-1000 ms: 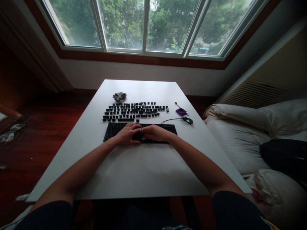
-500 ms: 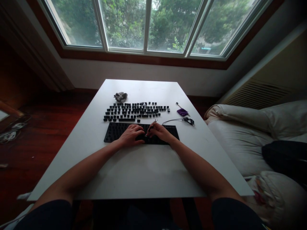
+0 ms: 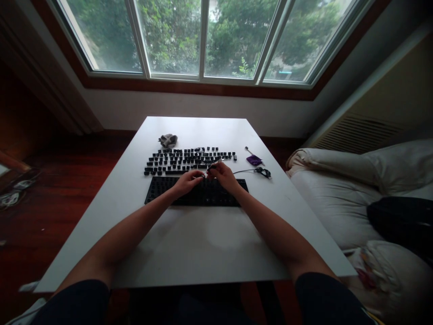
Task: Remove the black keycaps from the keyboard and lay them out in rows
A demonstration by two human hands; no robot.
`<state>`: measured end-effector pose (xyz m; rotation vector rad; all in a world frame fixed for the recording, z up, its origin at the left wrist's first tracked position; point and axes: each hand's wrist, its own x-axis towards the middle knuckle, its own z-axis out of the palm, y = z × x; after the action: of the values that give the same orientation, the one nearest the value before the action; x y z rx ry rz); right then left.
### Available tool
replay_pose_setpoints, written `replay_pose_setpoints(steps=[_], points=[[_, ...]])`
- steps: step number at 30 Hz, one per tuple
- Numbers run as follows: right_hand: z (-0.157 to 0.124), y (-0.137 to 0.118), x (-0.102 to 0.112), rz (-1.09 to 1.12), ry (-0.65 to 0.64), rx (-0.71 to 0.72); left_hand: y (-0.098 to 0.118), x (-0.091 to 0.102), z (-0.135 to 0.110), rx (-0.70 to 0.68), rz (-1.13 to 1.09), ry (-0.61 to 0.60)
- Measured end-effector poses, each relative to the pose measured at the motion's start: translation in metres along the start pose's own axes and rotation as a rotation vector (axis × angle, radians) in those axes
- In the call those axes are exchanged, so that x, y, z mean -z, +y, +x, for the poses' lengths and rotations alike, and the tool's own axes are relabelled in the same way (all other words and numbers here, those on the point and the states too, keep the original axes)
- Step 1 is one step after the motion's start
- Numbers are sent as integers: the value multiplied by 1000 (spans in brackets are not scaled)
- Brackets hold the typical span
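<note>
My left hand (image 3: 190,181) is closed in a pinch over the black keyboard (image 3: 162,188), its fingertips on a tiny dark piece that looks like a keycap, mostly hidden. Against it, my right hand (image 3: 223,175) grips a small keycap puller (image 3: 211,167) with a dark body and a thin metal end. The fingertips of both hands meet just above the keyboard's far edge. Behind the keyboard, loose black keycaps (image 3: 189,160) lie in rows, with a long spacebar cap (image 3: 175,172) in the nearest row.
On the white table (image 3: 189,243) lie a crumpled grey cloth (image 3: 168,140) at the back left and a purple pouch (image 3: 254,160) with a thin brush-like stick (image 3: 249,149) on the right. A coiled black cable (image 3: 262,172) runs towards the keyboard. A pale sofa (image 3: 328,194) stands at right.
Both hands have lifted off the keyboard's key area and moved away from me, towards its far edge. The fingers are now drawn together at the puller's end. The view has shifted slightly.
</note>
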<state>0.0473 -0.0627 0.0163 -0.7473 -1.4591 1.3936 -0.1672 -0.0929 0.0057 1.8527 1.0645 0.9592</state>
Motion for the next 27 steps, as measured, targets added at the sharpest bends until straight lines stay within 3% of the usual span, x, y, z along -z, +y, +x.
replay_pose_setpoints(steps=[5, 11, 15, 22, 27], points=[[14, 1, 5, 109, -26, 3, -7, -2, 17, -31, -82, 36], [18, 18, -1, 124, 117, -3, -10, -8, 24, -25, 205, 123], [17, 22, 0, 114, 110, -3, -7, -5, 24, -64, 368, 118], [17, 26, 7, 114, 86, 29, -15, -9, 27, -55, 193, 55], [19, 32, 11, 129, 172, 7, -14, -11, 25, -141, 311, 162]])
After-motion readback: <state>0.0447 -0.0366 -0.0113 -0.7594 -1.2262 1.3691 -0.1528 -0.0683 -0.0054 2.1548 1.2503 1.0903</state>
